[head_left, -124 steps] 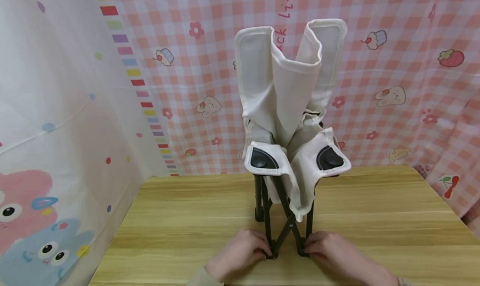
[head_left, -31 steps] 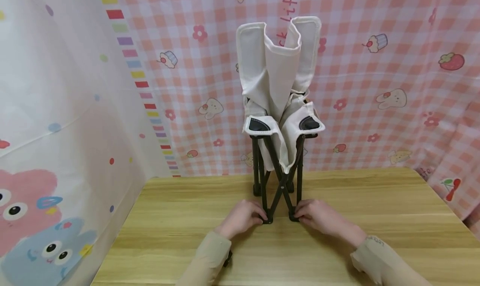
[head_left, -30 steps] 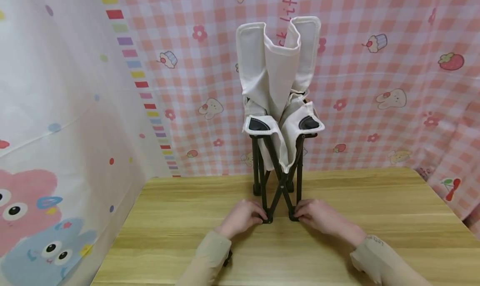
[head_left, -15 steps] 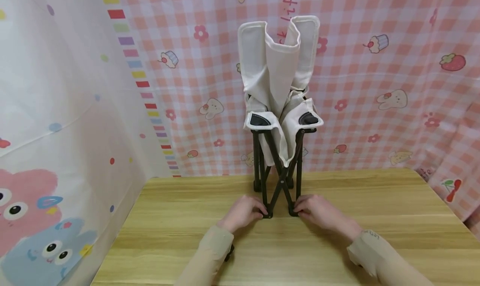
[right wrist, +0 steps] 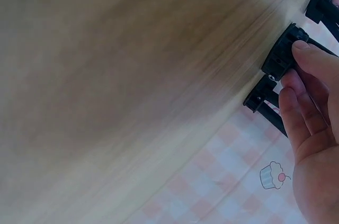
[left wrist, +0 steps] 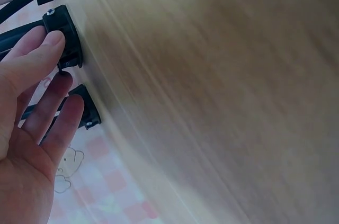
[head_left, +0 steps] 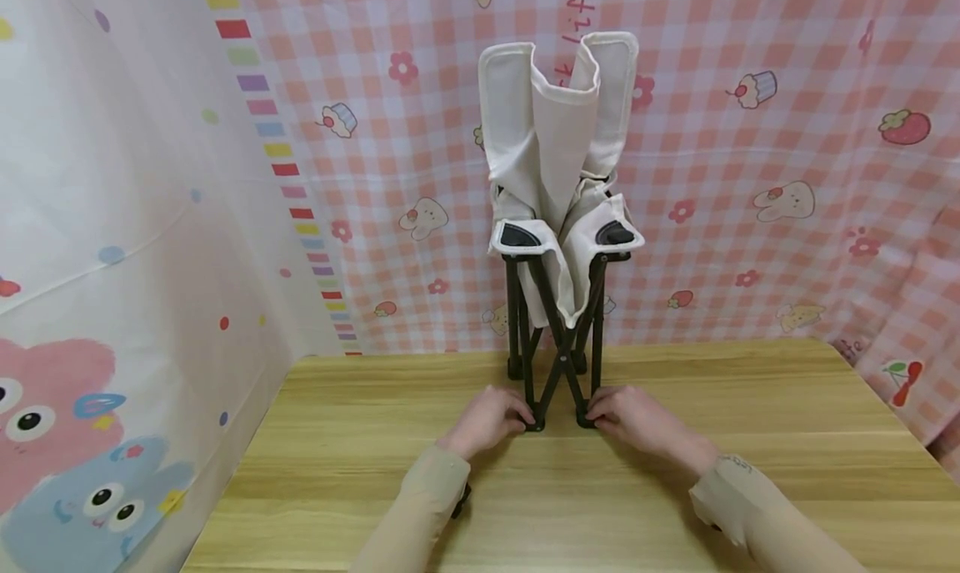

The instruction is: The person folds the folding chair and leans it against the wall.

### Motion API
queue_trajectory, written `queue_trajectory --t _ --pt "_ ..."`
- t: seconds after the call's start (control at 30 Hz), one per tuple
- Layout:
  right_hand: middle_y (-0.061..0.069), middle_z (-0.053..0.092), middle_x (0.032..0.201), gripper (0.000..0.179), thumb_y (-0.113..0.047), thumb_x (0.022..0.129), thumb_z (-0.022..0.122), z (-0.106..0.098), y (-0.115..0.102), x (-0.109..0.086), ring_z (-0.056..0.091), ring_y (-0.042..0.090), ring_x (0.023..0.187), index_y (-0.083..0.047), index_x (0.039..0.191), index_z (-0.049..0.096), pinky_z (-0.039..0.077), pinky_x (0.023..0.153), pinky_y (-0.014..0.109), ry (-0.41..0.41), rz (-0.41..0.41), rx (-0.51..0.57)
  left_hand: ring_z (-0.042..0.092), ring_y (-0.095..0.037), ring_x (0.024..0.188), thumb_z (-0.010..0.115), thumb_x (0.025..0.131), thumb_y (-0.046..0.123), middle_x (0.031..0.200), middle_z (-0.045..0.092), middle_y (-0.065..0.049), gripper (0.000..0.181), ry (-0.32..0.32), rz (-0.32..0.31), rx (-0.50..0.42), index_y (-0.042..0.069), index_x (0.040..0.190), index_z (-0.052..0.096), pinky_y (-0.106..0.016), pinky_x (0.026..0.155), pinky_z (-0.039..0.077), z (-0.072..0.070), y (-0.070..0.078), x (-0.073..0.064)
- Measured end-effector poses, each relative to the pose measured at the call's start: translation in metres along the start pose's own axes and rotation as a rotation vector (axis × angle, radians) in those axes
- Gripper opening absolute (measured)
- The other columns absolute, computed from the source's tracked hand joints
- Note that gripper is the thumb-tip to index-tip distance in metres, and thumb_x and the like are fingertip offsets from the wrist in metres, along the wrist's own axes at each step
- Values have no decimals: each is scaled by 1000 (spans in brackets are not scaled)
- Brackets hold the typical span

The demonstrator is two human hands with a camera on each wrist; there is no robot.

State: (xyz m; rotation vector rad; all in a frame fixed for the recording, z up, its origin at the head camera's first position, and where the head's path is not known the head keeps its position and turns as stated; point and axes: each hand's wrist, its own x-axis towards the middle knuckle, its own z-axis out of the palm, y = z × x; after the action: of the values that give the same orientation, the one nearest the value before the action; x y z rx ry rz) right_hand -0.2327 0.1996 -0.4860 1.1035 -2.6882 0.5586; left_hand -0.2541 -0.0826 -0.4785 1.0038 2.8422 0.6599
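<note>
A small folding chair (head_left: 564, 131) with white fabric and a black crossed-leg frame (head_left: 563, 358) stands upright and mostly folded on the wooden table, close to its back edge. Black corner patches mark its seat fabric. My left hand (head_left: 487, 420) pinches the near left foot, and in the left wrist view the thumb and index finger grip that black foot (left wrist: 66, 33) while the other fingers extend. On the near right foot (right wrist: 280, 54), my right hand (head_left: 637, 420) has its thumb and fingers pinched, as the right wrist view shows. Part of each foot is hidden by fingers.
The wooden table (head_left: 360, 456) extends to both sides and in front of the chair. Directly behind it hangs a pink checked curtain (head_left: 420, 164), and a white printed curtain (head_left: 150, 223) hangs at the left.
Both hands and the chair have moved away across the table toward its back edge, and slightly left since the earliest frame. The movement over the last half second is small. Both grips stay on the feet.
</note>
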Motion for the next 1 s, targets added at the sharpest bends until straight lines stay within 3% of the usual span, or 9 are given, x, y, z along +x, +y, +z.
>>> queue_trajectory --t 0.77,1.0 --pt "10 80 104 13 1 90 77 0 3 3 77 27 96 -9 97 84 69 85 40 15 13 -33 76 -21 110 80 91 5 113 81 -5 11 30 20 -18 12 99 84 -30 100 65 2 -5 6" --pt "14 80 110 13 -1 91 77 -2 4 0 77 31 102 -7 100 83 69 89 43 -7 42 0 76 -19 112 77 94 8 116 81 -2 12 25 -2 43 14 102 83 -29 101 64 3 0 6"
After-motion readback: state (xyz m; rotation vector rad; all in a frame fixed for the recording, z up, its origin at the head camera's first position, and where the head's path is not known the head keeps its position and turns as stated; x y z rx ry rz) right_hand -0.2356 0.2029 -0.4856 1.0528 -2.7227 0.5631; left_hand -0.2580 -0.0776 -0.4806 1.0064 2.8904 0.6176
